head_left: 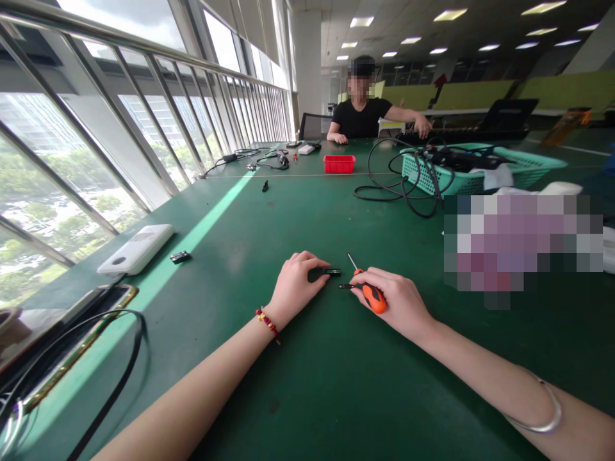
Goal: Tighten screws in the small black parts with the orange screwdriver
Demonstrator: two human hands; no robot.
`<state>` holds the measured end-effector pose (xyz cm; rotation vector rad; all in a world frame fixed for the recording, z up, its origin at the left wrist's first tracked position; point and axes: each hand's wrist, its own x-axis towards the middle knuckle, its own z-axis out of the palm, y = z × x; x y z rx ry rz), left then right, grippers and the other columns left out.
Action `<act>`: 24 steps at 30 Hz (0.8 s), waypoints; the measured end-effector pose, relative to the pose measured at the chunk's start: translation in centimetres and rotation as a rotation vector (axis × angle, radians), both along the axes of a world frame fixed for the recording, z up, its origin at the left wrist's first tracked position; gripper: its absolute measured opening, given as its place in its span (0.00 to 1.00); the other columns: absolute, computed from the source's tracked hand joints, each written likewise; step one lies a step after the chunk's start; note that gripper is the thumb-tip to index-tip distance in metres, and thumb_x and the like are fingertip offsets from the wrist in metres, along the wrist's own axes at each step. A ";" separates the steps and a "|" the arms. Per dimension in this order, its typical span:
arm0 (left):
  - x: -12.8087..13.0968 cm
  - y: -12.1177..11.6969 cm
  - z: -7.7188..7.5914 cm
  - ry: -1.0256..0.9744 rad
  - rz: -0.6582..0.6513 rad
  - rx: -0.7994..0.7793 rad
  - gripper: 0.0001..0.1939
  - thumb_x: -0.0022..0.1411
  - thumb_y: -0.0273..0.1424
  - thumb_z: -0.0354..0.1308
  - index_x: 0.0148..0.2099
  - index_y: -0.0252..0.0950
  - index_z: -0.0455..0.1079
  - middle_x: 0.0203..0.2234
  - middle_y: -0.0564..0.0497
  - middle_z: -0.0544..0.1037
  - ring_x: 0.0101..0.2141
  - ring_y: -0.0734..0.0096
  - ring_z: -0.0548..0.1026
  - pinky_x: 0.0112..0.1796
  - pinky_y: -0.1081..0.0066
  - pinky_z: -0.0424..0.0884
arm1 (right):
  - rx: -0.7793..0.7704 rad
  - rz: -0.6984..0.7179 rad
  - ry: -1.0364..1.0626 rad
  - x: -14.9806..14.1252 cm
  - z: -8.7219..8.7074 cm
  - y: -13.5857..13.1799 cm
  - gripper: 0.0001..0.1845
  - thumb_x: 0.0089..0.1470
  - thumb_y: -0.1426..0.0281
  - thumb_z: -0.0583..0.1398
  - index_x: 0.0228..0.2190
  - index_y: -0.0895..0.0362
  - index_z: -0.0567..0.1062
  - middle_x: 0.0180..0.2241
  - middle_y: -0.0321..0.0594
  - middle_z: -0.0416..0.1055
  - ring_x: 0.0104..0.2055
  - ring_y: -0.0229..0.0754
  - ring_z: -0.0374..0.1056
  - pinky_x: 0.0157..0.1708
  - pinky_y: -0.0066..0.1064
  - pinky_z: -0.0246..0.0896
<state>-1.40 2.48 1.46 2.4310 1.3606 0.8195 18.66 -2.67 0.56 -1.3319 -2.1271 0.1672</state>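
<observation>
My left hand (300,285) is closed, pinching a small black rectangular part (332,273) between thumb and fingers just above the green table. My right hand (394,298) is closed around a screwdriver (375,299) with an orange and black handle. Its thin metal shaft points away from me and slightly left. At the right fingertips a second small black piece (344,286) sticks out toward the left hand. The two black pieces are close together, with a narrow gap between them. Fingers cover part of both pieces and of the screwdriver handle.
On the left lie a black block (180,257), a white device (137,248) and a phone (81,339) with cables. Further off are a small black piece (265,186), a red bin (339,164) and a teal basket (461,179) with trailing cables. A person (361,118) sits opposite.
</observation>
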 end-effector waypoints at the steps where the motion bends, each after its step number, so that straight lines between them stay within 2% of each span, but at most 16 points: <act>1: 0.1 -0.2 0.1 -0.007 -0.006 0.028 0.11 0.57 0.31 0.54 0.41 0.40 0.73 0.37 0.49 0.73 0.40 0.64 0.69 0.43 0.65 0.64 | 0.010 -0.005 -0.010 0.0 -0.1 0.0 0.08 0.54 0.67 0.56 0.35 0.53 0.74 0.31 0.37 0.72 0.28 0.37 0.66 0.28 0.27 0.57; 4: 0.6 -1.2 0.6 -0.008 -0.066 0.112 0.10 0.56 0.30 0.53 0.41 0.40 0.72 0.37 0.50 0.73 0.40 0.66 0.69 0.43 0.65 0.63 | 0.035 -0.017 -0.025 -0.1 -0.2 0.0 0.07 0.54 0.67 0.56 0.35 0.53 0.73 0.31 0.36 0.72 0.28 0.36 0.66 0.27 0.26 0.56; 9: 1.4 -2.1 0.6 0.049 -0.180 0.128 0.08 0.54 0.33 0.57 0.37 0.41 0.73 0.35 0.51 0.75 0.39 0.66 0.69 0.43 0.65 0.62 | 0.045 0.000 -0.027 -0.1 -0.2 0.0 0.08 0.53 0.68 0.56 0.35 0.53 0.73 0.31 0.37 0.72 0.29 0.37 0.67 0.28 0.26 0.57; 17: 1.0 -1.8 0.4 0.014 -0.118 0.104 0.06 0.53 0.33 0.58 0.34 0.42 0.74 0.33 0.52 0.75 0.38 0.66 0.69 0.40 0.66 0.62 | 0.037 0.017 -0.002 0.3 -0.1 0.2 0.07 0.54 0.67 0.56 0.34 0.53 0.73 0.31 0.37 0.71 0.29 0.37 0.66 0.29 0.26 0.57; 24: 0.8 -2.3 0.3 -0.001 -0.127 0.070 0.05 0.53 0.34 0.59 0.33 0.42 0.74 0.33 0.52 0.76 0.38 0.66 0.69 0.40 0.65 0.63 | 0.024 0.030 -0.024 -0.2 -0.1 0.0 0.07 0.54 0.68 0.56 0.35 0.53 0.73 0.31 0.36 0.71 0.28 0.37 0.66 0.29 0.27 0.57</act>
